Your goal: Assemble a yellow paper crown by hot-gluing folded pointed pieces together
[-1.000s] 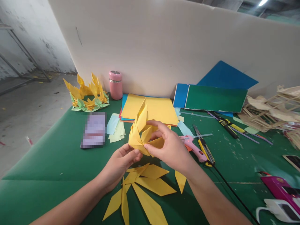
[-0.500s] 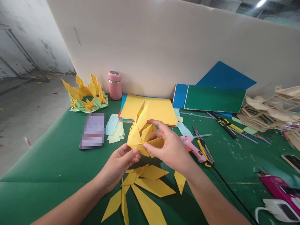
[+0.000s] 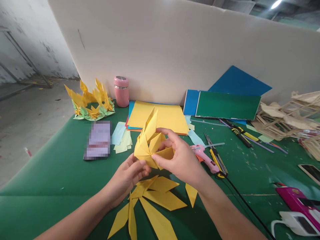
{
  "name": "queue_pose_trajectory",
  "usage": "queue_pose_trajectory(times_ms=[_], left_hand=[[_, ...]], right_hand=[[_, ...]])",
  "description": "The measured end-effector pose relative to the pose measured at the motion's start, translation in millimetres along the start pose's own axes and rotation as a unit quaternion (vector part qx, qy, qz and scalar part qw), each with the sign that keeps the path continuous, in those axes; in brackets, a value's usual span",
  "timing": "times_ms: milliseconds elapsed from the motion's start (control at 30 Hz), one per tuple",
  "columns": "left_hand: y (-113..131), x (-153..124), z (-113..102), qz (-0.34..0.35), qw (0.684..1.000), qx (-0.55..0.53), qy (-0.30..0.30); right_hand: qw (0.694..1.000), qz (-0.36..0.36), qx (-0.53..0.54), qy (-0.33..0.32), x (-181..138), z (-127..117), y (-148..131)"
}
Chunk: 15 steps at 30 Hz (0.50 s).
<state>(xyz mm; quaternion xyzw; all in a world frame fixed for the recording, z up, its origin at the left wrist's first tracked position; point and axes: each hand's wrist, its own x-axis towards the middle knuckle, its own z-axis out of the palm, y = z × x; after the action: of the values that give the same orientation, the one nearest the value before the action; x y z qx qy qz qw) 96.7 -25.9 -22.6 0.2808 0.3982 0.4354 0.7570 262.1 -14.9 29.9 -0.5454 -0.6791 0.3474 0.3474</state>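
Between both hands, above the green table (image 3: 62, 166), is a yellow folded-paper crown (image 3: 146, 146) with pointed pieces standing up from its band. My left hand (image 3: 132, 171) pinches the band's lower left edge between thumb and fingers. On the right side, my right hand (image 3: 178, 156) grips the band, thumb on the outer face near a fold and fingers over the rim. Part of the crown is hidden behind that hand. Just below lie several loose folded yellow paper pieces (image 3: 165, 198), fanned out, with another yellow piece (image 3: 191, 194) near my right wrist.
A finished-looking yellow and green paper crown (image 3: 92, 106) and a pink flask (image 3: 121, 91) stand back left. Behind my hands is stacked coloured paper (image 3: 170, 115). A pink glue gun (image 3: 206, 158), its cord, and a utility knife (image 3: 217, 158) lie right; a phone (image 3: 98, 140) lies left.
Almost nothing differs. The view has shifted very slightly, and both hands keep the same hold on the yellow paper crown.
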Motion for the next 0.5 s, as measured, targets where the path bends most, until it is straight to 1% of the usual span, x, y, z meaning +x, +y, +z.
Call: queue_pose_trajectory(times_ms=[133,500], left_hand=[[1.4,-0.4,-0.9,-0.005,1.0,-0.014,0.0],[1.8,0.3,-3.3,0.018,0.999,-0.017,-0.028]], right_hand=[[1.0,-0.003,-0.001,-0.008,-1.7,2.1,-2.0],[1.0,-0.007,0.017,-0.022,-3.7,7.5,-3.6]])
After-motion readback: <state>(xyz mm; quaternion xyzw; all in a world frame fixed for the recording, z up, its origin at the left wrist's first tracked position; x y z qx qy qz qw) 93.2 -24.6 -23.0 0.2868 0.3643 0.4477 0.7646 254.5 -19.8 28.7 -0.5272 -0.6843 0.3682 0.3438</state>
